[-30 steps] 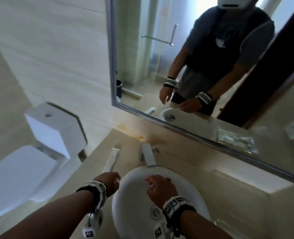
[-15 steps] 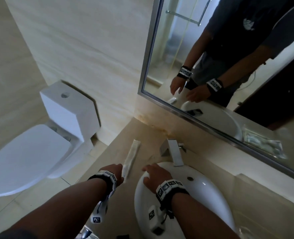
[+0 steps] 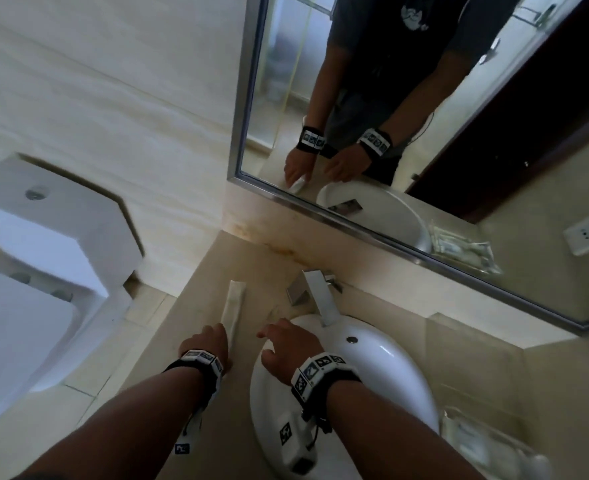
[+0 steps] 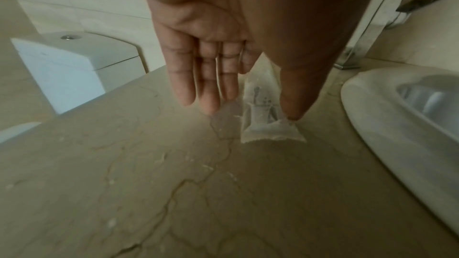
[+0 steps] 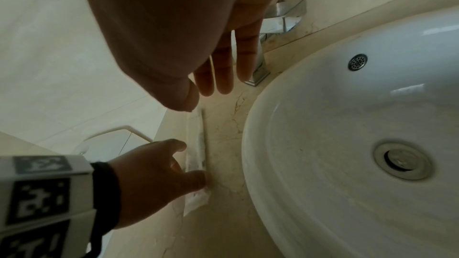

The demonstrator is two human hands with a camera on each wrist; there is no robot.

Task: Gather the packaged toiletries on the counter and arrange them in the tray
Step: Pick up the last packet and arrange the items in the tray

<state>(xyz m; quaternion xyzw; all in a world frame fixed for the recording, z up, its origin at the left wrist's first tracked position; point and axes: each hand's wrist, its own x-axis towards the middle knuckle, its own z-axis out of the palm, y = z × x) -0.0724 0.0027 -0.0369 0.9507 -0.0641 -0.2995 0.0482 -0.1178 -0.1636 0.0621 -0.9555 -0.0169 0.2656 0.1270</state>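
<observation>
On the beige stone counter [image 3: 196,299], left of the round white basin [image 3: 383,368], a long narrow packet [image 3: 232,308] lies flat with its long axis running from the front edge back toward the wall, its far end pointing at the mirror [image 3: 424,98]. The wrapper is thin, whitish and translucent, with a crimped, saw-toothed seal at the near end and faint grey print along its length; what it contains cannot be made out, though the slim shape might suit a toothbrush. The left hand [image 3: 205,342] sits at the packet's near end, fingers [image 4: 206,85] straight and close together pointing down at the counter, the thumb tip on the crimped seal. The right hand [image 3: 288,344] hovers over the basin's left rim, fingers loosely spread and holding nothing. The counter's surface is matt, veined with fine dark cracks. A square chrome faucet [image 3: 315,294] stands behind the basin. A clear plastic tray [image 3: 487,441] holding wrapped items sits at the basin's right.
</observation>
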